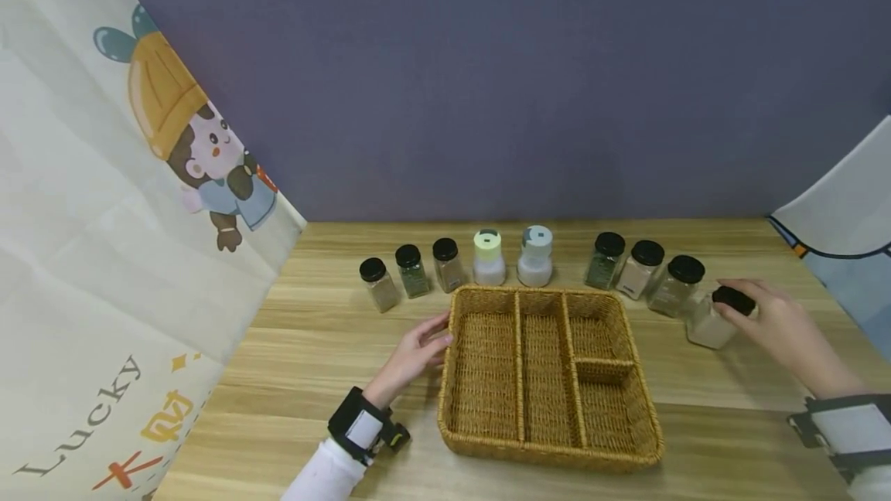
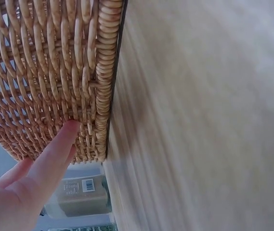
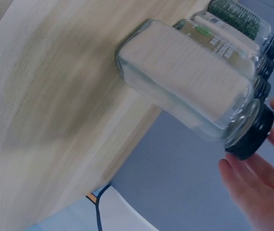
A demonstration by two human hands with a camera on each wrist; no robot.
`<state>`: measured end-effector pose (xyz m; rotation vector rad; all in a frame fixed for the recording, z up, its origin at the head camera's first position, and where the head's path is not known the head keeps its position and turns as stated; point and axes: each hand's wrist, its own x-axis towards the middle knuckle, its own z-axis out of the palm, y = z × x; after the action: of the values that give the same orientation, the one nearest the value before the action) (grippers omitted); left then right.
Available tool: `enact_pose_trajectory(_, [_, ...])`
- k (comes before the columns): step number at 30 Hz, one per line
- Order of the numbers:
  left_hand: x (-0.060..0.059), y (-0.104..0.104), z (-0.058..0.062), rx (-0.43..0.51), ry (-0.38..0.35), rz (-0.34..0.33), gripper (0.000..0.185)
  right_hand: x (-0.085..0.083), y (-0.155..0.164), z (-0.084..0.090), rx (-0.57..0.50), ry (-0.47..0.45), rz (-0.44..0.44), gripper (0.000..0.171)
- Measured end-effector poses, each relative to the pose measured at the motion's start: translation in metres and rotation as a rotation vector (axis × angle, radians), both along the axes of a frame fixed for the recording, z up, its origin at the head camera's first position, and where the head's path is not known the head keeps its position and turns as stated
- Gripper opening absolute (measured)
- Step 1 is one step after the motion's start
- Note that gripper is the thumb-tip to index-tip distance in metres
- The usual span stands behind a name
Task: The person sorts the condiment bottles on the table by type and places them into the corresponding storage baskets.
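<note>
Standing at the wooden counter [image 1: 334,346], the person has both hands out over the work. The left hand [image 1: 412,356] lies beside the wicker basket [image 1: 459,431], its fingers [image 2: 55,154] straight and relaxed, the tips touching the woven outer wall on the basket's left side; the left wrist view shows one fingertip pressed flat to the weave near the bottom edge. The basket sits in the middle of the counter and is split into compartments: two long ones on the left and two shorter ones on the right. The right hand [image 1: 780,327] is at the far right end of the row of jars, its fingers [image 3: 257,178] wrapped loosely about the black lid of a glass jar of pale powder [image 1: 710,323]; the right wrist view shows the fingertips touching the cap. That jar stands on the counter just right of the basket, leaning slightly toward the basket. Next to it stand three more black-lidded jars [image 1: 647,269], close together. Behind the basket are two white shakers [image 1: 511,257], one with a yellow-green top and one with a grey top. Further left stand three smaller black-lidded jars [image 1: 414,273], set a little apart from each other. A cartoon-printed cloth [image 1: 104,215] hangs at the left, and a purple wall [image 1: 487,76] rises behind the counter.
</note>
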<state>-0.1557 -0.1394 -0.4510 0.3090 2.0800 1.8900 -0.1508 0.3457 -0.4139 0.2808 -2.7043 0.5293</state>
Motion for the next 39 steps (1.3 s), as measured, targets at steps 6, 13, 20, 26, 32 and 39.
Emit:
enact_pose_trajectory(6, [0.005,0.003,0.014,0.008,-0.017,0.0,0.054,-0.001,0.001,0.001,0.019,0.023,0.052,0.04])
enact_pose_trajectory(13, [0.009,0.003,0.018,0.0,-0.014,0.003,0.053,-0.002,-0.001,0.0,-0.005,-0.033,0.045,0.043])
enact_pose_trajectory(20, [0.0,0.0,-0.002,0.015,-0.017,0.006,0.057,-0.001,0.0,-0.002,-0.017,-0.044,0.056,0.043])
enact_pose_trajectory(26, [-0.001,0.001,-0.004,0.022,-0.018,0.007,0.057,-0.001,-0.001,-0.001,-0.009,-0.017,0.092,0.041])
enact_pose_trajectory(32, [0.006,0.003,0.014,0.01,-0.017,-0.006,0.054,-0.002,0.0,0.001,0.003,-0.012,0.117,0.04])
enact_pose_trajectory(39, [0.008,0.003,0.021,0.002,-0.016,-0.011,0.053,0.0,-0.002,0.004,0.018,-0.021,0.113,0.041])
